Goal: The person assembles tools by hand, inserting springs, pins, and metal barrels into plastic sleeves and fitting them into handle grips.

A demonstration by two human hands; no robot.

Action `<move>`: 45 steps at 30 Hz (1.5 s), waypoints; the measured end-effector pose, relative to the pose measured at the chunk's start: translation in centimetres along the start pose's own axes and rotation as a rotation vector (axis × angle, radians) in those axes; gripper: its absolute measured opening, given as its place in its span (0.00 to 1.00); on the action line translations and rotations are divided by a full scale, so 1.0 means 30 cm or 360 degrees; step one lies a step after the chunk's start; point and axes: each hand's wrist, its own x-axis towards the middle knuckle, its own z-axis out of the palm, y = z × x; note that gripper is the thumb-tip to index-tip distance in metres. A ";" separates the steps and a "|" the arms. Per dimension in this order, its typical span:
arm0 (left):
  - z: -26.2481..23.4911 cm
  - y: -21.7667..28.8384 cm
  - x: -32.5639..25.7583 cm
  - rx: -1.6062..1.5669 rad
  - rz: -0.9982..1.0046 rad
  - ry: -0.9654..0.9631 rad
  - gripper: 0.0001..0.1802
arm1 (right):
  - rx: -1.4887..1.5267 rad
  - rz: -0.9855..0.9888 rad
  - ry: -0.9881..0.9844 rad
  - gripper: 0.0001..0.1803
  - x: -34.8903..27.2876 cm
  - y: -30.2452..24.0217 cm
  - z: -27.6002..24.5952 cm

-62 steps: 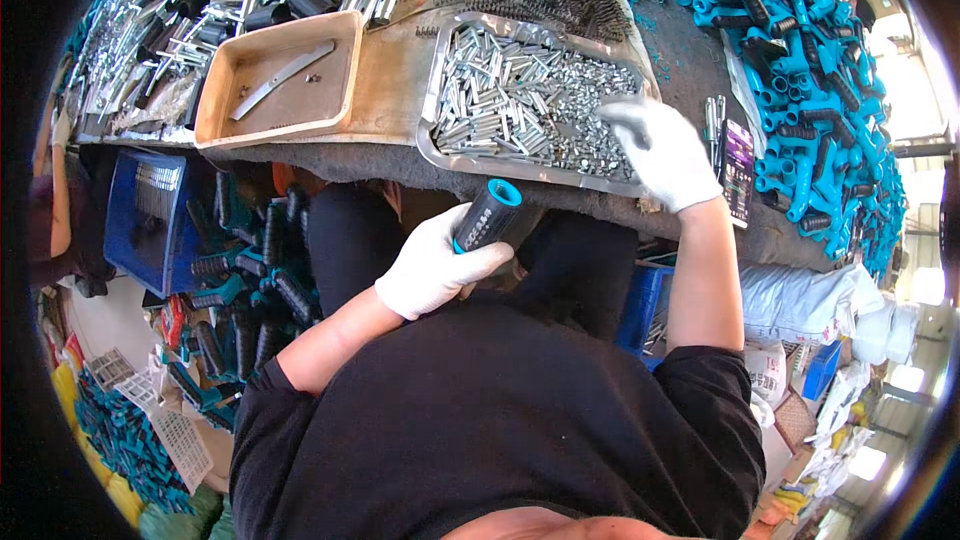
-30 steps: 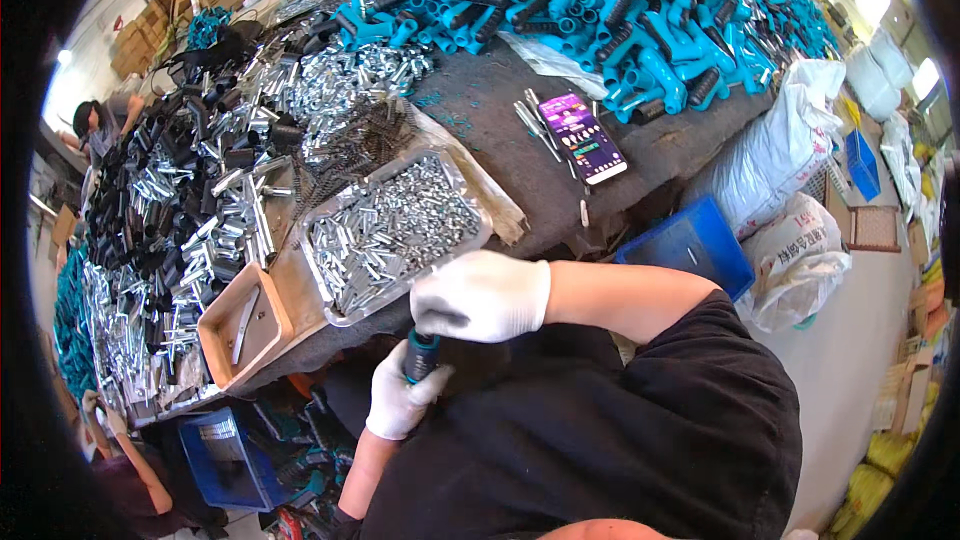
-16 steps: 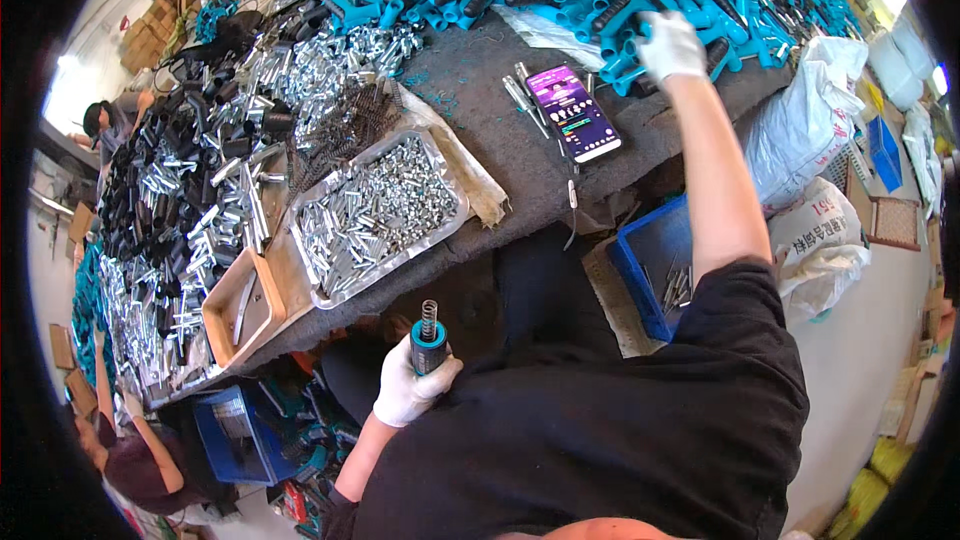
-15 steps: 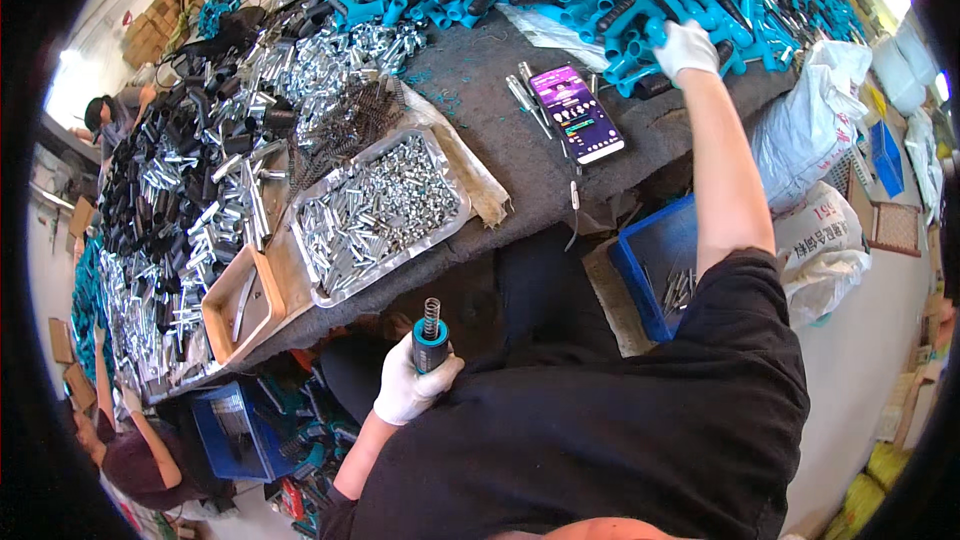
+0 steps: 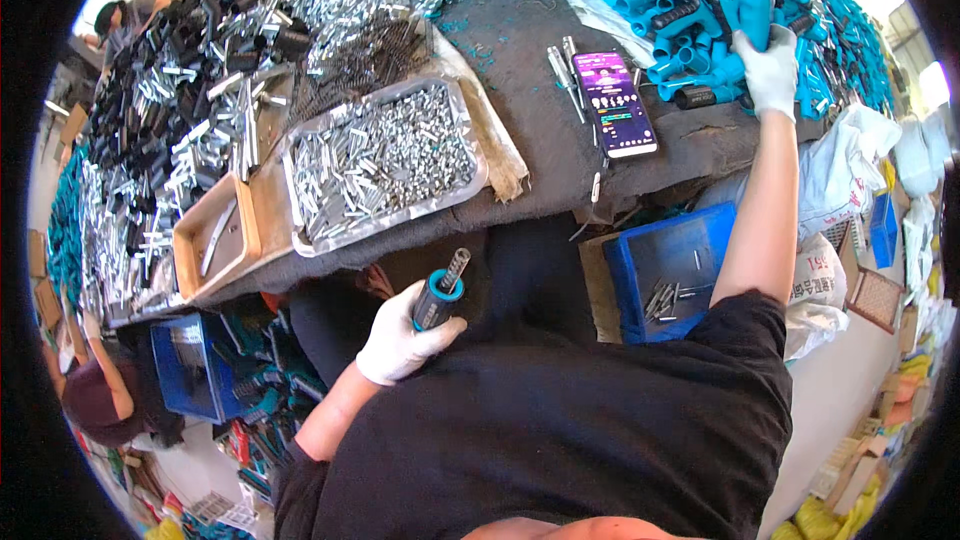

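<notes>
My left hand [image 5: 393, 342], in a white glove, is closed around a black cylindrical handle [image 5: 434, 306] with a teal collar. A metal coil spring [image 5: 456, 266] sticks up from its top, tilted to the right. At the far right, my gloved right hand [image 5: 772, 75] is closed on a teal plastic housing [image 5: 752, 12] with a rounded end. It is at the near edge of a large heap of teal housings [image 5: 690, 60], some with black grips. Part of the held housing is hidden by the fingers.
A clear tray [image 5: 385, 165] of small metal pins lies on the grey-covered table [image 5: 500, 40]. Beside it are a wooden box [image 5: 217, 240] and heaped black and metal parts [image 5: 190, 70]. A phone [image 5: 615, 105] lies right of centre. A blue bin [image 5: 690, 250] stands below the table edge.
My right hand has closed on a teal housing, which now stands up from the heap. The handle in my left hand has tipped to the right. The whole view has shifted.
</notes>
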 end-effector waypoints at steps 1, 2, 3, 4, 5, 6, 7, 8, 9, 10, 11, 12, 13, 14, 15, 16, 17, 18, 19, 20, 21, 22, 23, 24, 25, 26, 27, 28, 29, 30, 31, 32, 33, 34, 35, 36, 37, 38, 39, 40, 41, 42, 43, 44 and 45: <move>0.004 -0.005 0.005 0.0006 0.0019 -0.0017 0.21 | 0.0397 -0.0070 -0.0080 0.32 -0.036 -0.027 0.013; 0.006 -0.006 0.008 0.0011 0.0032 -0.0032 0.21 | 0.0632 -0.0165 -0.0229 0.27 -0.103 -0.126 -0.011; 0.009 0.013 0.009 0.0062 0.0072 -0.0023 0.20 | 0.0875 -0.0253 -0.0397 0.22 -0.198 -0.249 -0.030; 0.012 0.018 0.012 0.0125 0.0081 -0.0040 0.20 | 0.1224 -0.0193 -0.0596 0.22 -0.289 -0.322 -0.026; 0.017 0.021 0.013 0.0220 0.0168 -0.0034 0.20 | 0.1356 -0.0232 -0.0705 0.21 -0.380 -0.394 -0.042; 0.020 0.012 0.015 0.0312 0.0260 -0.0031 0.20 | 0.1480 -0.0135 -0.0817 0.20 -0.462 -0.459 -0.049; 0.024 0.014 0.015 0.0271 0.0267 -0.0051 0.21 | 0.1727 -0.0122 -0.0985 0.21 -0.528 -0.502 -0.046; 0.028 0.013 0.003 0.0228 0.0275 -0.0066 0.21 | 0.1622 -0.0205 -0.1068 0.24 -0.570 -0.529 -0.041; 0.031 0.010 -0.004 0.0206 0.0295 -0.0052 0.21 | 0.1495 -0.0262 -0.1070 0.26 -0.599 -0.545 -0.029; 0.026 0.010 -0.019 0.0191 0.0290 -0.0031 0.21 | 0.1367 -0.0320 -0.1068 0.27 -0.628 -0.561 -0.016; 0.020 0.016 -0.039 0.0206 0.0247 -0.0036 0.21 | 0.1256 -0.0394 -0.1041 0.29 -0.655 -0.582 -0.008; 0.012 0.017 -0.048 0.0221 0.0217 -0.0049 0.21 | 0.1137 -0.0470 -0.1000 0.30 -0.680 -0.606 0.000; 0.009 0.014 -0.054 0.0211 0.0240 -0.0061 0.21 | 0.1487 -0.0216 -0.1187 0.31 -0.711 -0.623 -0.001; 0.003 0.003 -0.069 0.0260 0.0242 -0.0023 0.21 | 0.1279 -0.0391 -0.1137 0.33 -0.728 -0.618 0.015; -0.004 -0.008 -0.080 0.0310 0.0241 0.0010 0.20 | 0.1157 -0.0642 -0.1143 0.34 -0.751 -0.654 -0.008; -0.008 -0.019 -0.094 0.0313 0.0261 -0.0009 0.20 | 0.1034 -0.0887 -0.1141 0.35 -0.778 -0.697 -0.035; -0.011 -0.037 -0.104 0.0142 0.0191 -0.0040 0.20 | 0.1107 -0.1004 -0.1112 0.37 -0.800 -0.709 -0.028; -0.018 -0.042 -0.106 -0.0031 0.0119 -0.0073 0.19 | 0.1175 -0.1124 -0.1085 0.39 -0.821 -0.715 -0.015; -0.038 -0.006 -0.127 -0.0253 -0.0057 -0.0235 0.18 | 0.1305 -0.1175 -0.1230 0.42 -0.817 -0.728 -0.025; -0.044 -0.011 -0.131 -0.0247 -0.0041 -0.0260 0.18 | 0.1396 -0.1155 -0.1293 0.40 -0.818 -0.727 -0.021; -0.052 -0.018 -0.149 -0.0312 -0.0081 -0.0293 0.18 | 0.1430 -0.1108 -0.1335 0.39 -0.822 -0.725 -0.028; -0.055 -0.020 -0.162 -0.0376 -0.0123 -0.0326 0.17 | 0.1464 -0.1059 -0.1375 0.38 -0.824 -0.724 -0.037; -0.051 -0.014 -0.167 -0.0304 -0.0080 -0.0263 0.16 | 0.1459 -0.1060 -0.1363 0.38 -0.816 -0.722 -0.045; -0.049 -0.011 -0.166 -0.0299 -0.0072 -0.0269 0.16 | 0.1220 -0.1142 -0.1492 0.37 -0.803 -0.720 -0.051; -0.048 -0.008 -0.164 -0.0045 -0.0033 -0.0124 0.17 | 0.0976 -0.1216 -0.1615 0.35 -0.791 -0.716 -0.058; -0.048 -0.007 -0.163 0.0209 0.0007 0.0023 0.18 | 0.0970 -0.1216 -0.1606 0.35 -0.783 -0.714 -0.067; -0.045 -0.013 -0.162 0.0210 0.0014 0.0021 0.18 | 0.0780 -0.1236 -0.1706 0.34 -0.776 -0.711 -0.077; -0.040 -0.023 -0.159 0.0349 0.0108 0.0136 0.18 | 0.0588 -0.1251 -0.1802 0.32 -0.767 -0.704 -0.085; -0.038 -0.029 -0.156 0.0487 0.0202 0.0251 0.19 | 0.0553 -0.1340 -0.1782 0.35 -0.750 -0.688 -0.087; -0.038 -0.029 -0.158 0.0488 0.0205 0.0251 0.19 | 0.0713 -0.1284 -0.1886 0.34 -0.732 -0.682 -0.096; -0.042 -0.028 -0.159 0.0587 0.0216 0.0260 0.19 | 0.0546 -0.1281 -0.2000 0.33 -0.717 -0.664 -0.106; -0.045 -0.029 -0.158 0.0686 0.0227 0.0269 0.18 | 0.0376 -0.1274 -0.2110 0.32 -0.706 -0.650 -0.113; -0.045 -0.035 -0.157 0.0688 0.0230 0.0267 0.18 | 0.0375 -0.1271 -0.2107 0.32 -0.702 -0.647 -0.123; -0.043 -0.049 -0.152 0.0807 0.0321 0.0263 0.18 | 0.0263 -0.1318 -0.2113 0.29 -0.701 -0.644 -0.135; -0.041 -0.058 -0.149 0.0927 0.0411 0.0258 0.17 | 0.0152 -0.1363 -0.2118 0.27 -0.695 -0.642 -0.144; -0.046 -0.061 -0.142 0.0936 0.0419 0.0253 0.17 | 0.0064 -0.1318 -0.2307 0.24 -0.683 -0.651 -0.142; -0.050 -0.062 -0.136 0.0994 0.0519 0.0237 0.16 | 0.0113 -0.1241 -0.2482 0.25 -0.671 -0.655 -0.136; -0.049 -0.064 -0.131 0.1052 0.0618 0.0220 0.14 | 0.0166 -0.1160 -0.2655 0.26 -0.661 -0.654 -0.130; -0.043 -0.069 -0.125 0.0989 0.0658 0.0259 0.15 | 0.0408 -0.0858 -0.2722 0.28 -0.675 -0.621 -0.113; -0.035 -0.065 -0.116 0.0998 0.0678 0.0245 0.15 | 0.0636 -0.0588 -0.2729 0.27 -0.704 -0.589 -0.096; -0.028 -0.059 -0.105 0.0965 0.0645 0.0230 0.15 | 0.1067 -0.0427 -0.2519 0.25 -0.764 -0.568 -0.091; -0.021 -0.058 -0.099 0.0933 0.0601 0.0228 0.15 | 0.1484 -0.0276 -0.2287 0.23 -0.803 -0.558 -0.085; -0.016 -0.066 -0.097 0.0838 0.0520 0.0210 0.15 | 0.1605 0.0074 -0.2588 0.21 -0.785 -0.550 -0.079; -0.012 -0.051 -0.089 0.0845 0.0527 0.0206 0.15 | 0.1498 -0.0054 -0.2338 0.21 -0.773 -0.553 -0.072; -0.006 -0.027 -0.089 0.0692 0.0362 0.0138 0.16 | 0.1672 -0.0064 -0.2198 0.21 -0.787 -0.547 -0.063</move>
